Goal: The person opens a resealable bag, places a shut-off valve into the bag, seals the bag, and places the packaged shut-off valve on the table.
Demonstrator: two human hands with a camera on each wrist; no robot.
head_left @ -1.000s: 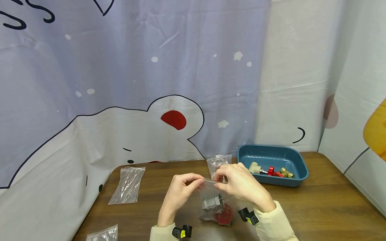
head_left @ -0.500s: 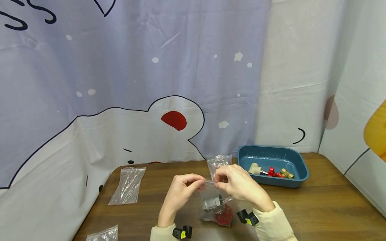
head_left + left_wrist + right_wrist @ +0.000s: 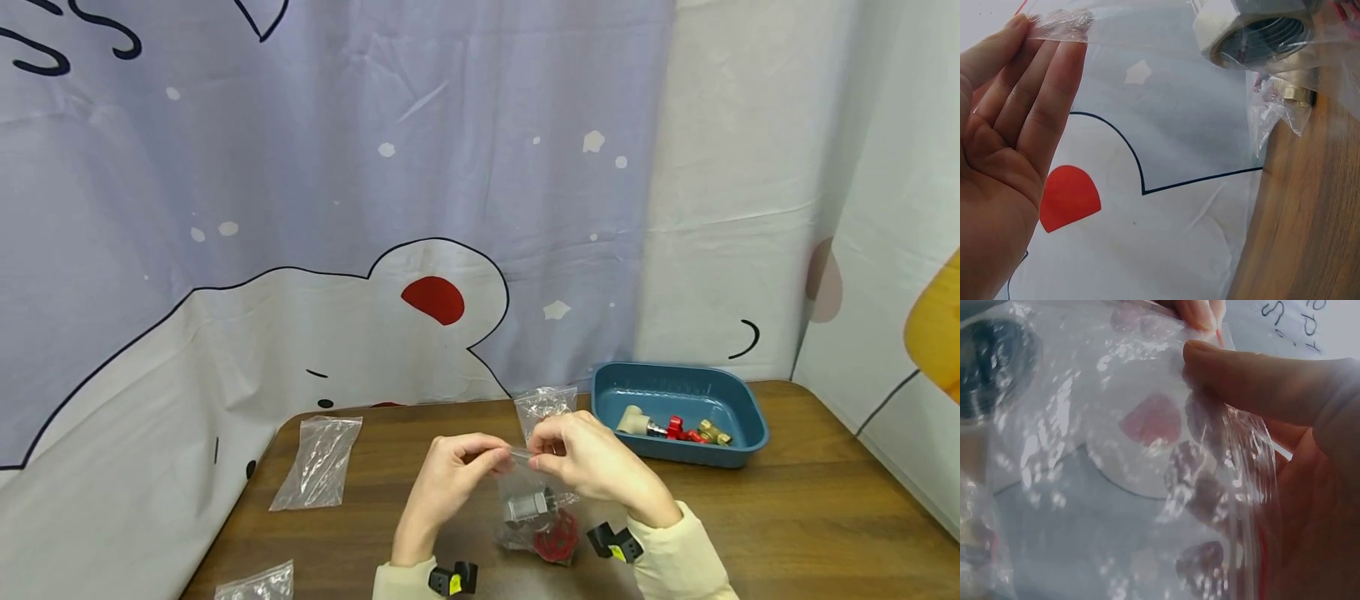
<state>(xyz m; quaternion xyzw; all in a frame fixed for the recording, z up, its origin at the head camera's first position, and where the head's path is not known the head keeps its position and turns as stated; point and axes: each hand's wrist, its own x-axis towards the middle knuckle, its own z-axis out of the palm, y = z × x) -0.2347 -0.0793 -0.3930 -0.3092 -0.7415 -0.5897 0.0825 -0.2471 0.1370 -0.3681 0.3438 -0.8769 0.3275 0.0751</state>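
A clear zip bag (image 3: pixel 517 481) hangs between my two hands, its top edge uppermost. Inside are a grey metal valve with a hexagonal end (image 3: pixel 528 505) and a red handwheel (image 3: pixel 557 536). My left hand (image 3: pixel 448 482) pinches the top left corner between thumb and fingers, seen closely in the left wrist view. Further right on the same edge, my right hand (image 3: pixel 600 460) pinches the bag, its thumb (image 3: pixel 1235 372) pressing near the red-lined zip strip in the right wrist view. In the left wrist view the valve's threaded opening (image 3: pixel 1266 40) shows through the plastic.
Behind the hands lies another clear bag (image 3: pixel 545 402) with a brass fitting (image 3: pixel 1297 94). A blue tray (image 3: pixel 678 454) with several fittings stands at the back right. Flat clear bags (image 3: pixel 318 467) (image 3: pixel 258 583) lie on the wooden table (image 3: pixel 817 508) at left. A printed curtain (image 3: pixel 480 167) hangs behind.
My right hand has slid slightly left along the bag's top edge, nearer my left hand. The left hand has stayed in place, and both keep their pinch.
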